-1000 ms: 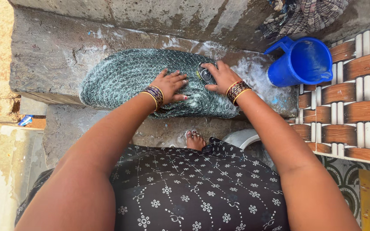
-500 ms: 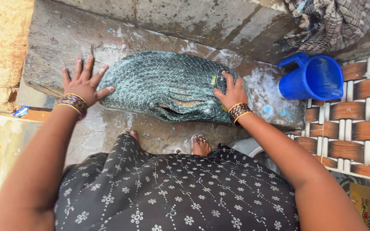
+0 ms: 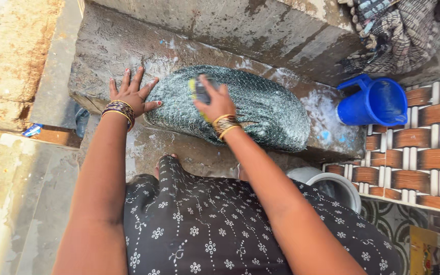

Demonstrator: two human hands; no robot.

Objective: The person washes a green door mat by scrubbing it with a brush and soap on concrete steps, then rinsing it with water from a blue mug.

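The right hand (image 3: 216, 102) has its fingers curled shut around a small scrub brush (image 3: 199, 91), dark w/ a yellow edge, and presses it onto the wet cloth (image 3: 230, 104). The left hand (image 3: 131, 94) lies flat, fingers spread open, holding nothing; its palm is on the stone slab (image 3: 108, 51) and the thumb tip touches the left end of the cloth, approx. at its edge. Both wrists carry stacked bangles (image 3: 119, 108). The cloth is a teal-green fabric w/ a fine net-like pattern, folded into a long bundle that lies across the slab in front of the person, w/ soap foam around its right end. I judge it soft and limp, heavy from water and prob. slippery from soap, so it is best held at an end or pinned flat w/ the palm, not pinched at the middle. To the right stands a blue plastic jug (image 3: 375, 102) near the foam, more patterned laundry (image 3: 398, 30) behind it, and a white bucket (image 3: 334, 186) below the slab.
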